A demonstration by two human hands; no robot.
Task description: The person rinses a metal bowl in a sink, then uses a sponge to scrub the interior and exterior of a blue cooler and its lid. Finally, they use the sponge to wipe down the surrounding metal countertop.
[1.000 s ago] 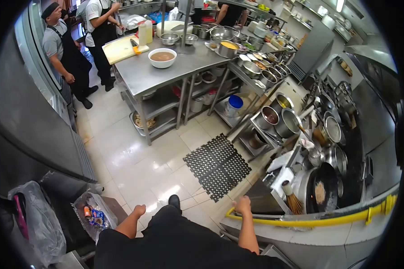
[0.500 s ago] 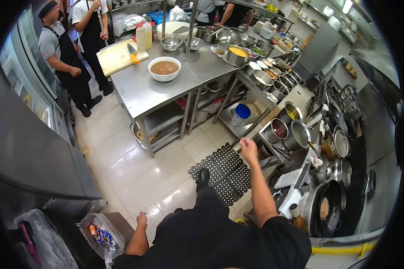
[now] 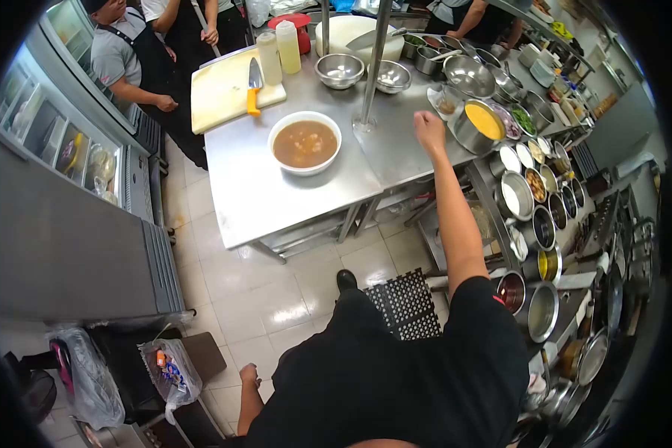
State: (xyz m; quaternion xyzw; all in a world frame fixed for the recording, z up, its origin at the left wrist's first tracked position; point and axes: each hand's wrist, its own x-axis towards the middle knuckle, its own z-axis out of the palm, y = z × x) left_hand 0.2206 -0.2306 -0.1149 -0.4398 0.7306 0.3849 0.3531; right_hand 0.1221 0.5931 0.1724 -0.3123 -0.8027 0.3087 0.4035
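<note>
The right hand (image 3: 429, 131), fingers clenched and apparently empty, is just left of the round steel pot of yellow liquid (image 3: 467, 137) on the grey metal worktop (image 3: 245, 203); the left hand (image 3: 250, 375), finger state unclear, hangs well apart from that pot.

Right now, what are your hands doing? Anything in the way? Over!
Right hand curled near steel pot of yellow liquid, left hand low, nothing visible in either. White bowl of brown liquid on steel table. Steel post between bowl and right hand.

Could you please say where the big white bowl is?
In the head view, the bowl sits just left of centre on the steel table, near the cutting board.
</note>
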